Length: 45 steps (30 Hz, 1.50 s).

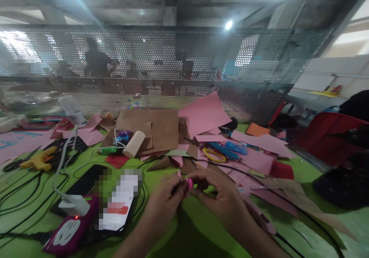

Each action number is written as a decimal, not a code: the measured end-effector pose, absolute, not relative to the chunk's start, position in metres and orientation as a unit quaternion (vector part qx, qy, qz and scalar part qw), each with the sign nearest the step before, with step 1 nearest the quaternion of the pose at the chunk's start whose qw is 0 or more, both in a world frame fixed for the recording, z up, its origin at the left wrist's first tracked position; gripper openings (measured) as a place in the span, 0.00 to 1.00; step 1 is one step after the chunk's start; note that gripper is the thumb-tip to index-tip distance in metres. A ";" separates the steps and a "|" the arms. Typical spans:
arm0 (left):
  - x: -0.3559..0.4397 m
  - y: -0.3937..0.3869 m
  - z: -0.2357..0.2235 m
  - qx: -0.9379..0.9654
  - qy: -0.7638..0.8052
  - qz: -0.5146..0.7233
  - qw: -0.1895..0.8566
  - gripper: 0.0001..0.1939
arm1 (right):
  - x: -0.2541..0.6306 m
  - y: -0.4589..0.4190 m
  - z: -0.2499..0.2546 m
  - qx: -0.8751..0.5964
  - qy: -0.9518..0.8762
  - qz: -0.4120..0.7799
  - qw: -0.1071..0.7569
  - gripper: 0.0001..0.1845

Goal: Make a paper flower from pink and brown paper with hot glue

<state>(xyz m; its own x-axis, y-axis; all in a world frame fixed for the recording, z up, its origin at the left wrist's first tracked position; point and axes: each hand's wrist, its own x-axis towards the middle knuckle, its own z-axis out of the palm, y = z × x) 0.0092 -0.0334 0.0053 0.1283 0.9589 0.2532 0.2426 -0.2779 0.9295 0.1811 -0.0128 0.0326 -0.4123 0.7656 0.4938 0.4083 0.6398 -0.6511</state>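
Both hands meet over the green table, near the middle of the view. My left hand is closed, its fingertips pinching a small bright pink piece whose exact kind I cannot make out. From the other side, the thumb and forefinger of my right hand pinch the same piece. Pink and brown paper scraps lie just beyond the fingers. Beside my right forearm rests a pale pink tool with a black cord.
At left are a magenta power strip with a white plug, a phone and a yellow glue gun. Behind lie a cardboard tube, brown cardboard, scissors with yellow handles and pink paper. A perforated metal screen stands at the back.
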 end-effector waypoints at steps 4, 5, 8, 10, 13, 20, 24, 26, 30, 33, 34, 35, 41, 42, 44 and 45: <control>0.007 -0.034 0.003 0.675 0.468 0.446 0.356 0.12 | 0.183 -0.013 0.034 -0.360 -0.830 0.193 0.379 0.11; 0.007 -0.034 0.003 0.679 0.471 0.441 0.350 0.11 | 0.183 -0.013 0.035 -0.360 -0.834 0.189 0.372 0.10; 0.007 -0.035 0.003 0.686 0.476 0.432 0.341 0.11 | 0.183 -0.016 0.035 -0.362 -0.839 0.182 0.362 0.09; 0.009 -0.036 0.005 0.681 0.477 0.433 0.348 0.11 | 0.181 -0.019 0.035 -0.365 -0.837 0.174 0.368 0.09; 0.011 -0.036 0.006 0.659 0.476 0.441 0.380 0.13 | 0.179 -0.022 0.033 -0.372 -0.830 0.165 0.383 0.09; 0.015 -0.034 -0.006 0.570 0.441 0.462 0.517 0.15 | 0.178 -0.021 0.031 -0.368 -0.819 0.175 0.404 0.06; 0.012 -0.034 -0.002 0.587 0.450 0.460 0.492 0.15 | 0.180 -0.019 0.030 -0.354 -0.822 0.178 0.410 0.07; 0.009 -0.034 0.002 0.609 0.456 0.454 0.463 0.15 | 0.181 -0.018 0.030 -0.345 -0.828 0.184 0.402 0.08; 0.004 -0.035 0.007 0.649 0.471 0.430 0.415 0.14 | 0.183 -0.015 0.031 -0.349 -0.843 0.189 0.363 0.10; 0.003 -0.036 0.007 0.680 0.481 0.413 0.368 0.13 | 0.183 -0.015 0.032 -0.350 -0.856 0.168 0.341 0.07; 0.004 -0.036 0.008 0.690 0.483 0.407 0.353 0.12 | 0.183 -0.016 0.033 -0.350 -0.860 0.159 0.336 0.07; 0.005 -0.036 0.008 0.698 0.485 0.402 0.341 0.11 | 0.183 -0.017 0.033 -0.350 -0.862 0.150 0.333 0.07; 0.009 -0.037 0.009 0.704 0.485 0.398 0.331 0.11 | 0.180 -0.019 0.028 -0.362 -0.863 0.072 0.345 0.08; 0.009 -0.037 0.008 0.703 0.485 0.397 0.335 0.12 | 0.179 -0.020 0.027 -0.361 -0.859 0.064 0.357 0.08; 0.009 -0.037 0.007 0.700 0.482 0.395 0.348 0.12 | 0.178 -0.020 0.027 -0.365 -0.850 0.073 0.374 0.08; 0.009 -0.037 0.007 0.699 0.477 0.396 0.357 0.12 | 0.178 -0.019 0.027 -0.372 -0.843 0.088 0.379 0.08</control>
<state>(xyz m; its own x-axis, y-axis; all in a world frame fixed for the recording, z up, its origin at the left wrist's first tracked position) 0.0090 -0.0371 0.0065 0.2304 0.9494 0.2135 0.3836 -0.2902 0.8767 0.1782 -0.0194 0.0270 -0.4357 0.6934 0.5739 0.5599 0.7080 -0.4303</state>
